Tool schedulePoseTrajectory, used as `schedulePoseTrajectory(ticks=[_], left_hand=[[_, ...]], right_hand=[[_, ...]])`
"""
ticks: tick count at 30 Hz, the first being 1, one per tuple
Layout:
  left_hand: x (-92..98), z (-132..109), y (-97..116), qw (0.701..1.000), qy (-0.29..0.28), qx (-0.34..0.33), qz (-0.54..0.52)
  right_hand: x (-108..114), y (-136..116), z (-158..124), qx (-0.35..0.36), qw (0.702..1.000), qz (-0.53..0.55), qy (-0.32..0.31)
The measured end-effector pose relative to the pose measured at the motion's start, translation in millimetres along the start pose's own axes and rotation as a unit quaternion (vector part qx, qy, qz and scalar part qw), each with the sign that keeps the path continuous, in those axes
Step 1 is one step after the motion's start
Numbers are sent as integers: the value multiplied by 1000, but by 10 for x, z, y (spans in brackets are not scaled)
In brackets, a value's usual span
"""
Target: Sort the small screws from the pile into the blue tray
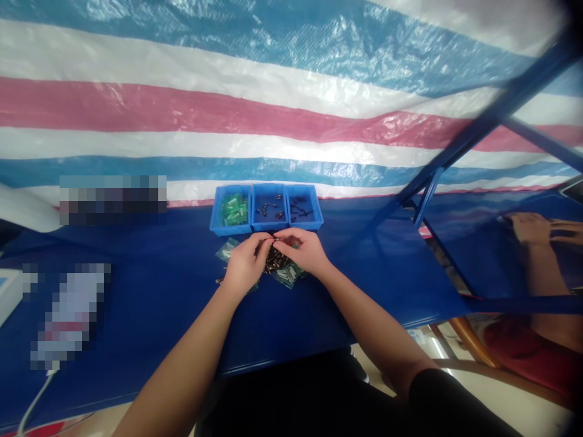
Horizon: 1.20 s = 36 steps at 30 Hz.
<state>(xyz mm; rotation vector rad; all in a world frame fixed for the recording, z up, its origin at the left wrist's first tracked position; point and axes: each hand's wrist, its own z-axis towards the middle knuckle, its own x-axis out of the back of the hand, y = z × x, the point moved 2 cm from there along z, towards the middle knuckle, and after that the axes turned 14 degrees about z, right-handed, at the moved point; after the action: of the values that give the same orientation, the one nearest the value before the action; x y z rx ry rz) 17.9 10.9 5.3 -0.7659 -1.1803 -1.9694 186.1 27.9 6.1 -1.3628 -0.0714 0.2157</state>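
My left hand (248, 260) and my right hand (304, 250) meet fingertip to fingertip just in front of the middle blue bin. Both are pinched closed around something small that I cannot make out. Beneath them a pile of dark and brassy small metal parts (275, 261) lies on the blue table. Small clear packets (286, 275) lie among and beside the parts. Beyond my hands three blue bins stand side by side: the left bin holds green packets (235, 209), the middle bin (268, 223) a few small metal pieces, the right bin (306, 224) dark screw-like pieces.
A blue metal frame (469, 136) rises at the right, with another person's hands (531, 229) beyond it. A blurred-out object with a white cable (34, 397) lies at the left. A striped sheet (273, 121) hangs behind the blue table (159, 291).
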Motion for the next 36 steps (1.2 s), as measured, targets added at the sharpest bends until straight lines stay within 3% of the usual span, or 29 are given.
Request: schedulePoseTrajectory(ticks=[19, 26, 36], left_hand=[[29, 3, 30, 1000, 16, 2, 6], [6, 9, -11, 1000, -10, 3, 3], [-46, 2, -25, 999, 4, -39, 10]], right_hand=[[23, 10, 11, 13, 1000, -10, 9], [15, -20, 3, 6, 1000, -3, 6], [-3, -41, -1, 18, 999, 36, -13]])
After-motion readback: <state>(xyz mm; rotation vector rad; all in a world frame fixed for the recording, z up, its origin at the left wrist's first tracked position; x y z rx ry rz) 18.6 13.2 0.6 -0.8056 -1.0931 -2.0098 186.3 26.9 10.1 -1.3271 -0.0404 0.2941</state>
